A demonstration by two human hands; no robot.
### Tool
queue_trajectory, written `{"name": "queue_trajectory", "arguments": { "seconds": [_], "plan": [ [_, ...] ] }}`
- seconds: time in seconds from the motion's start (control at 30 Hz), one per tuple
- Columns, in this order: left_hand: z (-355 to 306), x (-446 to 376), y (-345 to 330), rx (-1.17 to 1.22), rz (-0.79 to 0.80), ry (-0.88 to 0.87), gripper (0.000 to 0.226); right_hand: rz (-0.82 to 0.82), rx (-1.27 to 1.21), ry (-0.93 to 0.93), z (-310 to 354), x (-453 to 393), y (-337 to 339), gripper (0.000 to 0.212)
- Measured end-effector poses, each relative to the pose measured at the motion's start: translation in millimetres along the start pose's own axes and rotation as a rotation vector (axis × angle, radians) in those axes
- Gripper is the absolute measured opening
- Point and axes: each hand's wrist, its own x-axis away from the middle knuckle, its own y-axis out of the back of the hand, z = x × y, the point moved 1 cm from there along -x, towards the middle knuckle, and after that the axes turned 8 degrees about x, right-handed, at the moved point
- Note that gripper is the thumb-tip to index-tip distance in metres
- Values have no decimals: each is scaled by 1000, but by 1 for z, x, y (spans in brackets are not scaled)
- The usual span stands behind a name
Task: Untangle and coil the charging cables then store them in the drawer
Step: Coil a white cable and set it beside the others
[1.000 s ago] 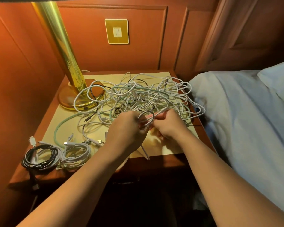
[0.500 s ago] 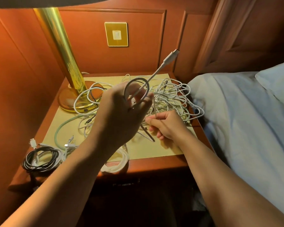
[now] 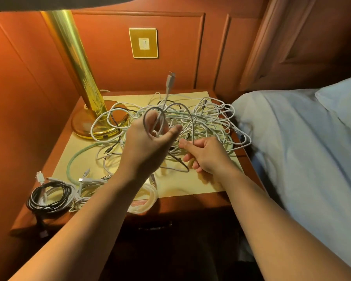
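A tangle of white charging cables (image 3: 203, 120) covers the back of the nightstand top (image 3: 190, 185). My left hand (image 3: 148, 145) holds a small loop of a grey-white cable (image 3: 150, 120) above the tangle, and its plug (image 3: 169, 80) sticks straight up. My right hand (image 3: 207, 155) pinches the same cable lower down, just right of the left hand. A coiled black cable (image 3: 49, 196) and a coiled white cable (image 3: 87, 187) lie at the front left. Another white coil (image 3: 146, 201) lies at the front edge, partly under my left forearm. The drawer front (image 3: 154, 228) below is dark.
A brass lamp (image 3: 79, 78) stands at the back left with cables over its base. A mint-green cable (image 3: 77, 157) curves across the left side. A bed with a pale sheet (image 3: 302, 149) borders the nightstand on the right. Wood panelling with a wall switch (image 3: 143, 43) is behind.
My left hand rose from the table with the small cable loop, then moved slightly down; the plug now points straight up. My right hand stayed low, pinching the cable.
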Motion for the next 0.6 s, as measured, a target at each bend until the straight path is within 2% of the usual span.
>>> {"name": "queue_trajectory", "arguments": {
  "seconds": [0.13, 0.27, 0.33, 0.37, 0.43, 0.5, 0.6],
  "plan": [
    [12, 3, -21, -40, 20, 62, 20, 28, 72, -70, 5, -1, -1, 25],
    [23, 10, -42, -45, -35, 112, 39, 52, 66, -154, 2, -3, -1, 21],
    [28, 11, -47, -62, -60, 173, 55, -6, 29, -126, -5, -4, -2, 26],
    [30, 10, -49, -75, -62, 195, 57, -41, 43, -84, -4, -5, -3, 26],
    [31, 8, -50, -52, -55, 233, 40, -42, 160, 13, -4, -6, -3, 21],
    [28, 4, -49, -4, -48, 247, 24, -43, 143, 42, -5, -3, 3, 24],
    [18, 2, -42, 118, -23, 268, 21, 14, 121, 150, -2, -2, 4, 16]
  ]
}}
